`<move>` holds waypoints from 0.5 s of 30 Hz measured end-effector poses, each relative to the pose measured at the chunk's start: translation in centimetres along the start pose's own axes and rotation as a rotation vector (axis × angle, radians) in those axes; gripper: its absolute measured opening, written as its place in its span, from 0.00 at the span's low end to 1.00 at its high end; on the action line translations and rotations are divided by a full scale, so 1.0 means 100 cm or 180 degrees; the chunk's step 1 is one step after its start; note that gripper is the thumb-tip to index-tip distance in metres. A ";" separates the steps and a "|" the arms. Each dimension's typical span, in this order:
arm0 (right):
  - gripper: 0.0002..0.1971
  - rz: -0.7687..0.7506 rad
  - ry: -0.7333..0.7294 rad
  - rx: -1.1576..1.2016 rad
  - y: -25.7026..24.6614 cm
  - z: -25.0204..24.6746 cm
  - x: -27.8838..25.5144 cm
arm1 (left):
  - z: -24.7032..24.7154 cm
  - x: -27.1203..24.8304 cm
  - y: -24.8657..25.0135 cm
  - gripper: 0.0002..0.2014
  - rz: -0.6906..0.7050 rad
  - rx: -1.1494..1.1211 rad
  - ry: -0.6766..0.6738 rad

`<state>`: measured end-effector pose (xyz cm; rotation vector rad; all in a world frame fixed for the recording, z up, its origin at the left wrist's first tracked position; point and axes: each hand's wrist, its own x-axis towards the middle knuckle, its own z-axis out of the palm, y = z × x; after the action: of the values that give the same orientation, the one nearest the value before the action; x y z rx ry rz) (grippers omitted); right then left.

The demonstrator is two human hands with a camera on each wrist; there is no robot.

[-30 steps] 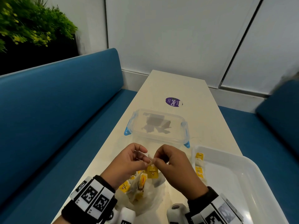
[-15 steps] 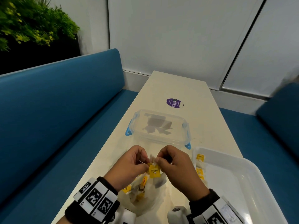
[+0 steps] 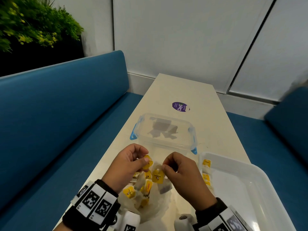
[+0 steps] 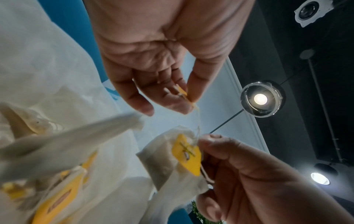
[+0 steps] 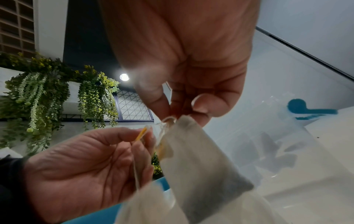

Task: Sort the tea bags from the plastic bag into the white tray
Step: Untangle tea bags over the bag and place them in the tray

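Over the crumpled clear plastic bag (image 3: 150,207) of several yellow-tagged tea bags (image 3: 129,192), both hands work close together. My left hand (image 3: 144,162) pinches a yellow tag (image 3: 148,162) between thumb and fingers; the left wrist view shows that tag (image 4: 182,92) edge-on. My right hand (image 3: 164,166) pinches the top of a tea bag (image 3: 164,187) whose own yellow tag (image 3: 157,176) hangs in front. A thin string (image 4: 198,121) runs between the two hands. In the right wrist view the tea bag (image 5: 201,159) dangles from the fingertips. The white tray (image 3: 260,177) lies to the right.
A few tea bags (image 3: 206,170) line the tray's left wall. A clear lidded container (image 3: 164,130) with blue clips sits just beyond the hands. A purple sticker (image 3: 180,106) marks the table further back. Blue benches (image 3: 58,122) flank the narrow table.
The hands have drawn slightly apart. The left hand now holds a yellow tag pulled out to the left, while the right hand keeps its tea bag above the plastic bag.
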<state>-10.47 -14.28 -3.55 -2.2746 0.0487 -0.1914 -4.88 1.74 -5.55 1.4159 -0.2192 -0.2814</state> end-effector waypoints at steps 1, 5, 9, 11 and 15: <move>0.08 0.0002 0.0012 -0.0013 0.000 0.000 0.000 | 0.000 0.000 0.001 0.08 -0.0023 -0.0040 0.0041; 0.07 -0.0007 0.0028 -0.0069 0.000 0.000 -0.001 | 0.000 -0.002 0.004 0.08 -0.0056 -0.0078 0.0161; 0.09 -0.0036 0.0032 -0.0035 0.000 -0.001 -0.002 | 0.000 -0.002 0.005 0.08 0.0019 0.0084 0.0253; 0.09 -0.0069 0.0009 -0.0040 0.001 -0.002 -0.002 | 0.001 -0.002 0.005 0.08 0.0072 0.0194 0.0255; 0.11 -0.0104 -0.0066 -0.0023 0.002 -0.002 -0.002 | 0.002 -0.003 -0.001 0.10 0.0251 0.0898 0.0346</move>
<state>-10.67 -14.53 -3.62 -2.2854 0.0013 -0.1851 -5.23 1.68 -5.59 1.6921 -0.2310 -0.1102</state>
